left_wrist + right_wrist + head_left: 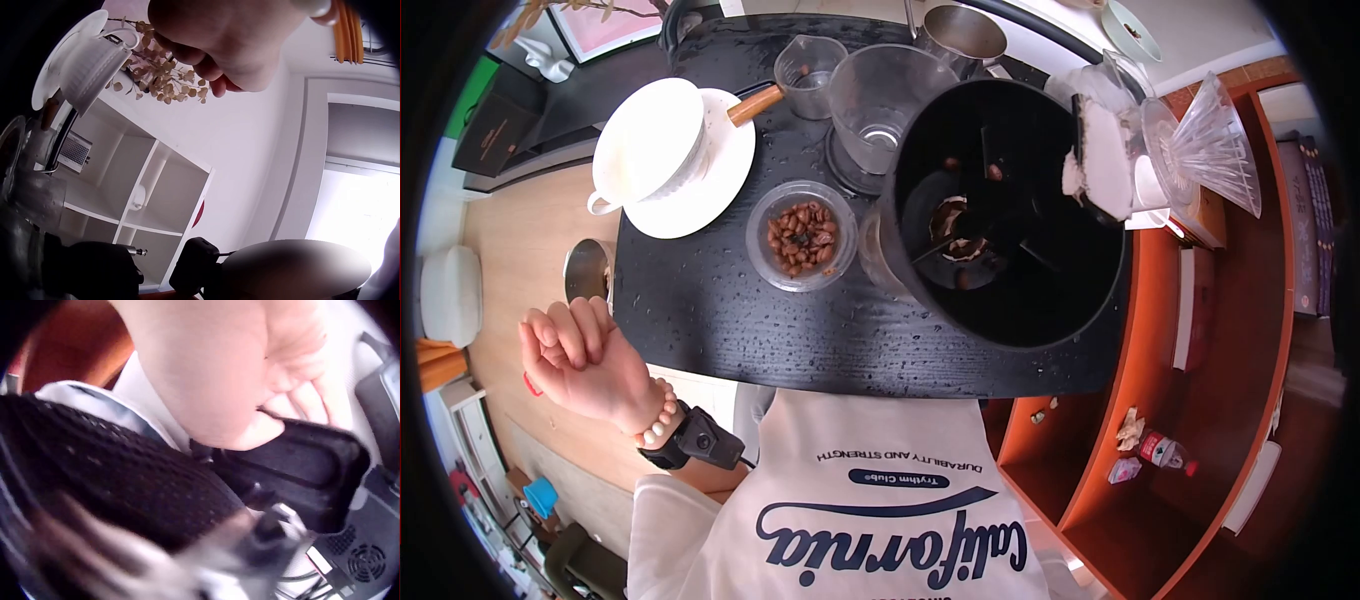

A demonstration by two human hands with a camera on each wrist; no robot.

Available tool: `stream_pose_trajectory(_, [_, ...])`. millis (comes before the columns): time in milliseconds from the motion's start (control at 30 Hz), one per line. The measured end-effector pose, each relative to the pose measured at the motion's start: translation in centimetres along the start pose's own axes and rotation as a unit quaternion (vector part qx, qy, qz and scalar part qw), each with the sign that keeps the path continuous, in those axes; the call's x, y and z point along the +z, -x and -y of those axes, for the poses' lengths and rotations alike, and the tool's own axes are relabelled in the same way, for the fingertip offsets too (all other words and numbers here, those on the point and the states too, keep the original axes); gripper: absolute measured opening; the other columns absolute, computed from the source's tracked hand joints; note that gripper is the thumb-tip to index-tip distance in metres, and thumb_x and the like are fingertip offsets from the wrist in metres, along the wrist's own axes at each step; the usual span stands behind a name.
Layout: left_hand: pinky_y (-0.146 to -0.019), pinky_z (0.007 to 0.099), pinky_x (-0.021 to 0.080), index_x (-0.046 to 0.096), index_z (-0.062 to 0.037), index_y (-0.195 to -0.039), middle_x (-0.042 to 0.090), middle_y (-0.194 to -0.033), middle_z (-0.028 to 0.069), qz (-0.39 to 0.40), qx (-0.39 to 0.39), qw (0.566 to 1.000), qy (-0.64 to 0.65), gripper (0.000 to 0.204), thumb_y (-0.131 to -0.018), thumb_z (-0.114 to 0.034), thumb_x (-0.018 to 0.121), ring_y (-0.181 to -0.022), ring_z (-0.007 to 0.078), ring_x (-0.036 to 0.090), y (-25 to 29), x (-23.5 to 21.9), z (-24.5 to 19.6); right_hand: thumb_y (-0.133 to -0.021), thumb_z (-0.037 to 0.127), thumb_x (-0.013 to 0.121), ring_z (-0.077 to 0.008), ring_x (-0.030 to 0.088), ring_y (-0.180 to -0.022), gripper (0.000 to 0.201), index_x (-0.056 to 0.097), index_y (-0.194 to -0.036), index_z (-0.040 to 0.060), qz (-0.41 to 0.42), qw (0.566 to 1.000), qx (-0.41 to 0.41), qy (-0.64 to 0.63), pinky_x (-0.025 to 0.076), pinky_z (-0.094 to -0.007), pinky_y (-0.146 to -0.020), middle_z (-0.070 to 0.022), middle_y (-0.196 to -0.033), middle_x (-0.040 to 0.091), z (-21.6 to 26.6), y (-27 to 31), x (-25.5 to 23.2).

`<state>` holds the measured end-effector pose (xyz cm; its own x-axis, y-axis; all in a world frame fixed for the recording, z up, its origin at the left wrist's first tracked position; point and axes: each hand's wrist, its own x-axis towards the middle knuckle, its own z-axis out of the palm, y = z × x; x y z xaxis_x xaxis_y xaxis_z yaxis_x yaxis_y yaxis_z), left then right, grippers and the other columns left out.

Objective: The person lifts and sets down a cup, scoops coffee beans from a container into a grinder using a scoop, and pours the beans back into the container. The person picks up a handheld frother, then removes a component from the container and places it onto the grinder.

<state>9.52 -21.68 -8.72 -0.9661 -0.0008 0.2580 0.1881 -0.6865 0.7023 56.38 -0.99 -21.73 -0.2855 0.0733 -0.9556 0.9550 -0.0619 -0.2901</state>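
My left hand (590, 365) is raised beside the table's left edge, palm up and fingers loosely curled, holding nothing. In the right wrist view my right hand (219, 369) grips a black, shallow tray-shaped part (300, 456), the thumb on its near side and fingers behind. A large black round container (1040, 280) fills the right of the table in the head view. A few brown beans (995, 172) and a metal piece (950, 225) lie inside near its bottom. More brown beans (803, 238) fill a small clear bowl (755, 240) to its left.
On the black table (800, 345), wet with droplets, stand a white cup (645, 130) on a saucer (730, 190), a measuring cup (812, 80), a clear jug (880, 80) and a metal pitcher (965, 40). A clear ribbed dripper (1215, 150) and orange-brown shelves (1250, 300) are at right.
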Motion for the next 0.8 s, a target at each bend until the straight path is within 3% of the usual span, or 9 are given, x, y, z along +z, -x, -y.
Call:
stream_pose_trajectory(267, [-0.046,0.0231,0.017,0.037,-0.0113,-0.063,0.024,-0.046,-0.0052,0.006,0.016,0.999,-0.038,0.029,-0.089,-0.023,0.036,-0.042,0.0059,0.016,-0.4,1.0,-0.4,-0.081,0.015,0.047,-0.0128,0.057,-0.071,0.028,0.057,-0.103,0.0003,-0.031,0.999,-0.016,0.041,0.044,-0.0249,-0.065,-0.0075,-0.082,0.062,1.4,-0.5,0.5])
stream_pose_trajectory(300, [-0.046,0.0229,0.017,0.036,-0.0113,-0.063,0.023,-0.046,-0.0054,0.022,0.022,0.998,-0.061,0.029,-0.089,-0.023,0.036,-0.042,0.0058,0.016,-0.3,1.4,-0.5,-0.08,0.015,0.048,-0.0165,0.058,-0.077,0.032,0.054,-0.107,-0.0003,-0.037,0.994,0.004,-0.104,0.044,-0.0269,-0.072,-0.0101,-0.086,0.062,0.8,0.7,-0.3])
stream_pose_trajectory(333, [-0.046,0.0228,0.017,0.036,-0.0113,-0.063,0.023,-0.045,-0.0057,0.038,0.029,0.996,-0.082,0.028,-0.089,-0.023,0.036,-0.042,0.0057,0.015,0.0,1.8,-0.4,-0.079,0.014,0.051,-0.0169,0.057,-0.077,0.031,0.055,-0.107,0.0007,-0.057,0.993,0.065,-0.078,0.043,-0.0272,-0.073,-0.011,-0.087,0.062,4.2,3.9,-2.2])
stream_pose_trajectory(400, [-0.046,0.0228,0.017,0.035,-0.0114,-0.062,0.023,-0.045,-0.0057,0.059,0.038,0.991,-0.114,0.029,-0.088,-0.024,0.037,-0.042,0.0058,0.016,0.0,2.3,-0.7,-0.08,0.014,0.05,-0.0146,0.056,-0.076,0.025,0.057,-0.101,0.0009,-0.137,0.989,-0.017,0.061,0.042,-0.0286,-0.071,-0.0101,-0.083,0.06,8.1,9.1,-4.7])
stream_pose_trajectory(500, [-0.045,0.0229,0.017,0.035,-0.011,-0.061,0.025,-0.044,-0.0054,0.12,0.053,0.975,-0.179,0.031,-0.087,-0.027,0.039,-0.042,0.006,0.018,0.0,2.5,-1.1,-0.08,0.004,0.048,-0.0207,0.058,-0.074,0.025,0.054,-0.103,-0.0013,-0.194,0.972,-0.097,0.085,0.044,-0.0281,-0.071,-0.0154,-0.085,0.059,15.8,15.3,-6.4])
stream_pose_trajectory(567, [-0.044,0.023,0.017,0.036,-0.0107,-0.061,0.026,-0.044,-0.0051,0.16,0.064,0.963,-0.209,0.032,-0.087,-0.029,0.04,-0.042,0.0061,0.019,0.2,2.7,-1.3,-0.079,0.006,0.048,-0.0234,0.058,-0.076,0.029,0.053,-0.106,-0.0015,-0.231,0.93,-0.246,0.144,0.044,-0.0293,-0.071,-0.0148,-0.087,0.059,17.5,16.8,-7.4])
stream_pose_trajectory(700, [-0.039,0.0233,0.022,0.051,-0.0037,-0.071,0.039,-0.047,-0.0018,0.331,0.044,0.917,-0.219,0.033,-0.082,-0.034,0.053,-0.038,0.0077,0.03,0.6,3.2,-1.2,-0.079,0.012,0.05,-0.0258,0.058,-0.078,0.037,0.049,-0.114,-0.0014,-0.166,0.892,-0.385,0.168,0.044,-0.0302,-0.07,-0.0166,-0.09,0.057,22.8,17.8,-8.5])
stream_pose_trajectory(767, [-0.039,0.0219,0.03,0.056,0.0012,-0.084,0.048,-0.052,0.0019,0.37,-0.053,0.891,-0.258,0.039,-0.075,-0.036,0.061,-0.039,0.0084,0.039,1.8,4.6,-2.0,-0.081,0.013,0.05,-0.0258,0.057,-0.078,0.04,0.045,-0.118,-0.0004,-0.044,0.857,-0.457,0.233,0.044,-0.0301,-0.07,-0.0165,-0.091,0.056,26.6,17.4,-8.1])
stream_pose_trajectory(800, [-0.04,0.0212,0.033,0.056,0.0012,-0.091,0.051,-0.057,0.0026,0.444,-0.085,0.859,-0.242,0.042,-0.072,-0.036,0.065,-0.041,0.0089,0.044,1.5,4.7,-1.7,-0.082,0.012,0.049,-0.0257,0.057,-0.078,0.041,0.044,-0.12,-0.0001,-0.004,0.851,-0.466,0.241,0.044,-0.0299,-0.069,-0.0161,-0.093,0.055,28.0,17.0,-7.8])
